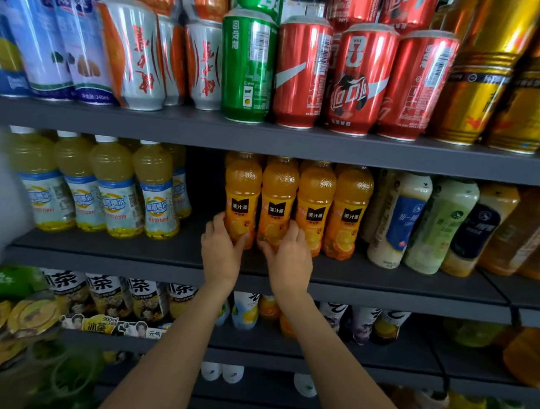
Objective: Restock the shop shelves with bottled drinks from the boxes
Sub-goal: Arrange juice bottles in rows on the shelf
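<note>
**Both hands on orange juice bottles at the middle shelf**

Right now both bare hands reach up to the dark grey metal middle shelf (138, 248), where four orange plastic juice bottles with black label patches stand upright in a row near its front edge. The left hand (219, 248) curls its fingers (240, 241) and thumb round the lower part of the leftmost orange bottle (243, 197), gripping it. The right hand (288, 257) wraps round the base of the second orange bottle (278, 201) just beside it, its thumb in front and its fingers on the bottle's right side. Both gripped bottles stand upright on the shelf, touching each other. The third orange bottle (314, 203) and fourth orange bottle (349, 207) stand to their right in the same row, with more orange bottles behind.

A dark gap separates this row from the pale yellow drink bottles with blue and white labels (110, 186) towards the shelf's left end. Towards its right end stand milky white and green bottles (421, 222).

On the upper shelf (265, 133) stand red cans (355, 78), a green can (247, 66), silver and orange cans (136, 56) and gold cans (474, 89). On the lower shelf (381, 300) stand tea bottles with black and white labels (106, 293).
</note>
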Demonstrator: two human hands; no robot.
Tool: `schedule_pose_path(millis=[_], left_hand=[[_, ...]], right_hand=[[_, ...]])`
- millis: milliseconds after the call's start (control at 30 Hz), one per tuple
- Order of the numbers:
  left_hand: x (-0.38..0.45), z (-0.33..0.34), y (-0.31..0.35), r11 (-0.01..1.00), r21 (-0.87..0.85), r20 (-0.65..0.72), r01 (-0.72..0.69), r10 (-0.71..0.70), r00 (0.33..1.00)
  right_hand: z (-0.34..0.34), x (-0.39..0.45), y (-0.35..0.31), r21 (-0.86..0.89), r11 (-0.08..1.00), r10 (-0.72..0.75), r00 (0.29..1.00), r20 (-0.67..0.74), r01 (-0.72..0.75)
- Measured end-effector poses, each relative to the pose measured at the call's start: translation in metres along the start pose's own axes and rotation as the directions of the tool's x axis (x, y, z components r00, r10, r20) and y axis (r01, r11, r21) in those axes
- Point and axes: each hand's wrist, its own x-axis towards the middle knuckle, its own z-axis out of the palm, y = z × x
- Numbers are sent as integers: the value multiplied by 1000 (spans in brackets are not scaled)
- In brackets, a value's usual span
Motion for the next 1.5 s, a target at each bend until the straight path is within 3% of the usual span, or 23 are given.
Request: schedule_pose_path(millis=[100, 333, 667, 867, 1000, 1167, 1267, 1400, 1500], left_hand=[[2, -4, 0, 999, 32, 39, 7, -9, 999], [3, -6, 0, 999, 34, 89, 17, -20, 996], [5, -9, -2, 1000, 1, 123, 28, -28, 992], [4, -8, -9, 997, -70, 112, 36, -28, 993], [7, -13, -13, 965, -261, 49, 14, -1, 999], [32, -23, -11, 959, -256, 63, -118, 139, 988], [35, -24, -11, 933, -351, 63, -82, 110, 992], [38, -24, -23, 935, -352, 154, 43, 13, 988], [41, -25, -32, 942, -331, 252, 51, 36, 967]], right_hand=[[11, -1, 1, -48, 988, 152, 984, 94, -148], [21, -7, -5, -78, 966, 246, 969, 3, -245], [13, -4, -11, -212, 944, 276, 957, 90, -252], [0, -4, -6, -176, 953, 272, 954, 130, -248], [-9, -2, -4, -82, 972, 225, 972, 62, -219], [-12, 13, -30, -12, 997, 80, 984, -159, -83], [-6, 11, -45, 17, 1000, 18, 963, -269, -14], [12, -9, -51, -126, 992, 26, 998, 53, -19], [24, -10, -60, -139, 987, 102, 985, 137, -82]])
